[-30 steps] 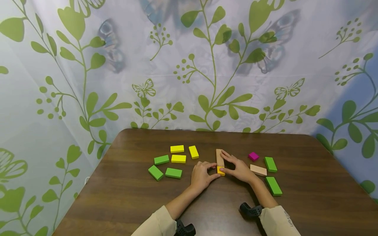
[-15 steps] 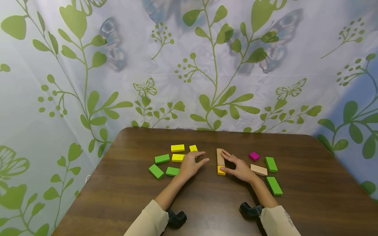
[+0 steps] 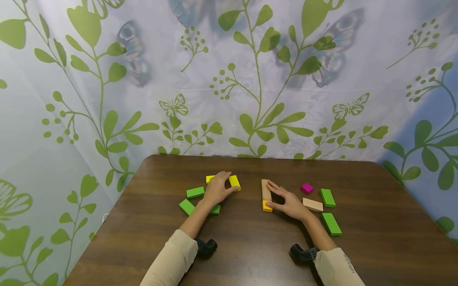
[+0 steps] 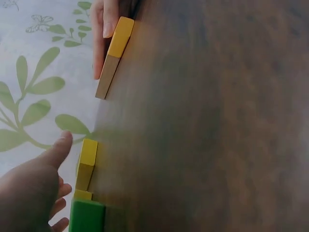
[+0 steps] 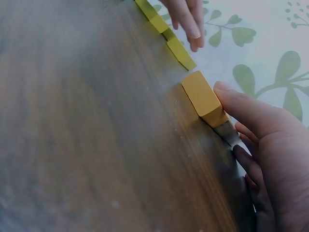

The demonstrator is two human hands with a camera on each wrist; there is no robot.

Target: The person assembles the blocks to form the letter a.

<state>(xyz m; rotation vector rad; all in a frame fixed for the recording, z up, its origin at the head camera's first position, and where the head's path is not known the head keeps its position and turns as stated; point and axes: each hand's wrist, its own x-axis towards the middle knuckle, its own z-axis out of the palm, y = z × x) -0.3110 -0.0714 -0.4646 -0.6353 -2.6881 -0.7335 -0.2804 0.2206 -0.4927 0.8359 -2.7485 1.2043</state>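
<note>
My left hand (image 3: 216, 190) hovers over the yellow blocks at the left, thumb and fingers spread about a slanted yellow block (image 3: 234, 181). In the left wrist view the thumb stands apart from that yellow block (image 4: 87, 162). My right hand (image 3: 290, 205) rests along the right side of two blocks lying end to end. Its thumb touches the small orange block (image 3: 266, 206), and its fingertips lie by the natural wood block (image 3: 266, 190). The right wrist view has the thumb against the orange block's (image 5: 201, 95) side.
Green blocks (image 3: 195, 192) lie around the left forearm, and another yellow block (image 3: 209, 179) is partly covered by the left hand. To the right are a magenta block (image 3: 307, 188), a pale wood block (image 3: 313, 204) and two green blocks (image 3: 331, 224). A patterned cloth (image 3: 229, 79) hangs behind the table.
My left hand has left the orange block and moved left and away from me to the slanted yellow block. The right hand has stayed at the orange and wood blocks.
</note>
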